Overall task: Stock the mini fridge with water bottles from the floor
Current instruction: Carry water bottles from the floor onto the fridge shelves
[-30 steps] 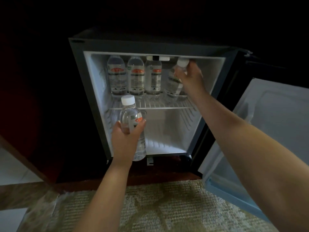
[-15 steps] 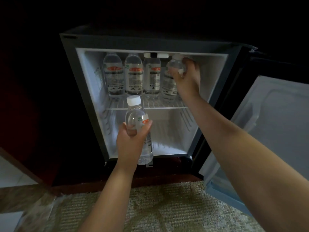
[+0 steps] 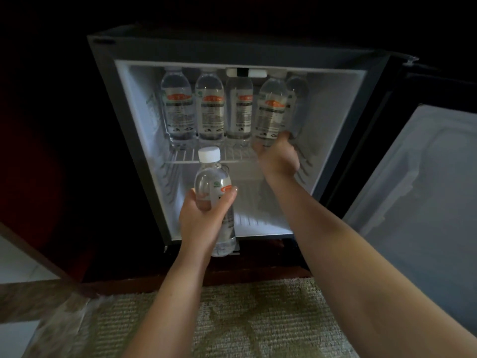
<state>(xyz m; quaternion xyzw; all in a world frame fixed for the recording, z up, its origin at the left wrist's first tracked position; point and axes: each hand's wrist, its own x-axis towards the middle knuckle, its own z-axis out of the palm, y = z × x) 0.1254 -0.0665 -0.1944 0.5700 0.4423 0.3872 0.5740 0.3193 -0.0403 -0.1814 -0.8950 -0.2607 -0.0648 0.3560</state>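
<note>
On the upper wire shelf [image 3: 185,155] of the mini fridge [image 3: 124,112], my right hand [image 3: 278,157] gripped the fourth bottle [image 3: 271,109] low at its foot, curled round the base, the fingertips mostly hidden behind it. The bottle leaned a little, its shoulder close beside the third bottle [image 3: 238,107]. To do this well, I judged, I needed to stand it plumb and slide it back into line with the row. Its base had to sit flat across the wires rather than caught between two, and I should let go only once it stood by itself, since a careless nudge could have toppled its neighbours. My left hand [image 3: 204,218] was wrapped round the middle of the spare bottle [image 3: 213,182], held upright, white cap [image 3: 209,154] on top, out in front of the opening and below shelf level, ready to go in next. The shelf carried the first bottle [image 3: 178,107], the second bottle [image 3: 209,107] and the third upright, side by side, labels forward, with the fourth at the right end. A pale bottle-like shape [image 3: 296,99] showed just right of the fourth; I could not tell whether it was another bottle or a reflection. In the lower compartment [image 3: 258,197] I saw only ribbed walls and a pale floor. The door [image 3: 426,189] hung open to my right, and carpet [image 3: 232,319] lay beneath my arms.
</note>
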